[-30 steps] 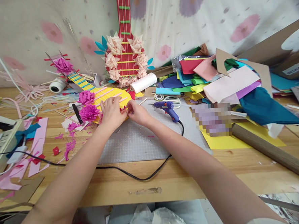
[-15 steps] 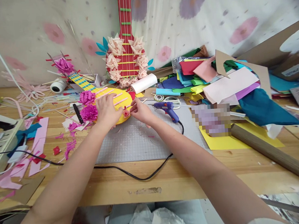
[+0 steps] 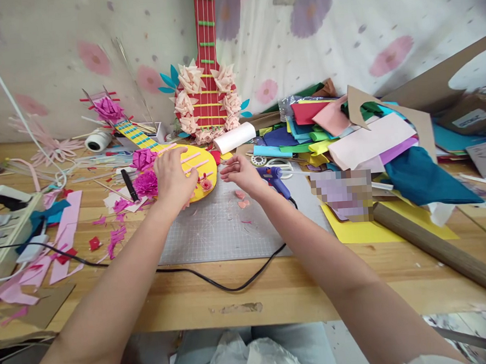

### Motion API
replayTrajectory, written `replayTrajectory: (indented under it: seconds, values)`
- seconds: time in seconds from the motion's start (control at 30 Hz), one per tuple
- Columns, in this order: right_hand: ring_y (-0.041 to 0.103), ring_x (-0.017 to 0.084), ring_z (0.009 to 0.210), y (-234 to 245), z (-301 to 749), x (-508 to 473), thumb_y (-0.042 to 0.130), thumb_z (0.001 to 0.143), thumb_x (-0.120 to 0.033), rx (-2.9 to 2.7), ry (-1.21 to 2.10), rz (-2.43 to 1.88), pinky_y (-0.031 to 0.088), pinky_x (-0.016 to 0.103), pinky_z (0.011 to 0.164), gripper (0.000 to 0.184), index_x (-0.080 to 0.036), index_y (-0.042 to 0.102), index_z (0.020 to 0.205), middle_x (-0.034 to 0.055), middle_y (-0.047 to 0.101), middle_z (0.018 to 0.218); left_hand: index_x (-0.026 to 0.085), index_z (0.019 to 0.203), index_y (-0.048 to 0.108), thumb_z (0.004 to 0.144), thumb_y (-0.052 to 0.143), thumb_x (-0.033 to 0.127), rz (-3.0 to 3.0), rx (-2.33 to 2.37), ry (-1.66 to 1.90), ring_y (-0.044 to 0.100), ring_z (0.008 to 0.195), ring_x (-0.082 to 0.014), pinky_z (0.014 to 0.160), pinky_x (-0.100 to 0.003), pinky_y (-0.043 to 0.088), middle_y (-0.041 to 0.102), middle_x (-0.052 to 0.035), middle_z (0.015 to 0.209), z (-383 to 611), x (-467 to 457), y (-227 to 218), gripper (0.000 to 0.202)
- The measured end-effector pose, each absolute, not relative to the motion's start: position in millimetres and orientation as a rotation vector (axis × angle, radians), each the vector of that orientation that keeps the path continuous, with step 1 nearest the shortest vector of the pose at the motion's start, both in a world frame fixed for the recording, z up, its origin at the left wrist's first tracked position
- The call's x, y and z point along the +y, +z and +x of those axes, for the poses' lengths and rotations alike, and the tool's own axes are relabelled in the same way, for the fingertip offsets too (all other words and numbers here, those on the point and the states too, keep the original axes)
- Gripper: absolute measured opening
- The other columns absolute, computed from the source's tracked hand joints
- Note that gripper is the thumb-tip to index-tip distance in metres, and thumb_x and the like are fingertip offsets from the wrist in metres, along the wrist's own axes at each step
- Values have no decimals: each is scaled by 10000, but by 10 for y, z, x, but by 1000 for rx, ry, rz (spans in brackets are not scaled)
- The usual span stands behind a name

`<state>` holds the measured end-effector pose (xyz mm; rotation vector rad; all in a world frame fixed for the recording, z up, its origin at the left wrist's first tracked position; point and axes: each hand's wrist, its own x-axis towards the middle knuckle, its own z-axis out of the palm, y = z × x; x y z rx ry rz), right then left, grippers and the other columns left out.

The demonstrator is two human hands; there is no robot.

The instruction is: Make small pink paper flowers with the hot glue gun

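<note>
My left hand [image 3: 172, 178] rests over the body of a small yellow paper guitar [image 3: 209, 161], with its fingers curled down onto it. A small coral paper rose [image 3: 206, 184] sits near the guitar's lower right edge, beside my left thumb. Just right of the guitar, my right hand [image 3: 242, 174] is open, its fingers apart and seemingly holding nothing. Behind my right wrist lies a blue glue gun [image 3: 279, 184], its nozzle hidden by the hand. Loose coral petals [image 3: 242, 203] lie on the grey cutting mat [image 3: 213, 238] below. Magenta paper flowers [image 3: 145, 184] decorate the guitar's left side.
A red paper guitar [image 3: 209, 104] with pale flowers stands against the curtain. Coloured paper sheets [image 3: 372, 138] and a brown tube [image 3: 432, 250] fill the right side. A black cord [image 3: 216, 285] loops along the front; paper scraps and a power strip [image 3: 7, 235] lie left.
My right hand has drawn away from the coral rose to the right, and its fingers have spread. The left hand stays on the yellow guitar. Coral petals on the mat now show.
</note>
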<state>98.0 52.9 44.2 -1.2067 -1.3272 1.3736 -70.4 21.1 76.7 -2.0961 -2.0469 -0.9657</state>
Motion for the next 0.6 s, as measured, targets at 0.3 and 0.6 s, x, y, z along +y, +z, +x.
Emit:
replayTrajectory:
  seconds: [0.3, 0.6]
  values:
    - [555, 123, 676, 71, 1646, 226, 548, 711, -183, -1842, 974, -1343, 432, 264, 638, 74, -193, 508, 771, -10, 601, 753, 184, 1016, 581, 856, 465, 197, -2557, -1736, -1054, 571, 1021, -200, 911, -342, 451, 621, -78, 1064, -151, -77, 334, 198]
    - [547, 147, 686, -92, 1707, 74, 574, 764, -197, -1995, 666, -1437, 401, 275, 644, 40, -200, 538, 781, 5, 602, 746, 206, 1028, 656, 837, 573, 342, -2717, -1850, -967, 561, 1017, -217, 926, -357, 440, 597, -78, 1033, -28, -98, -145, 249]
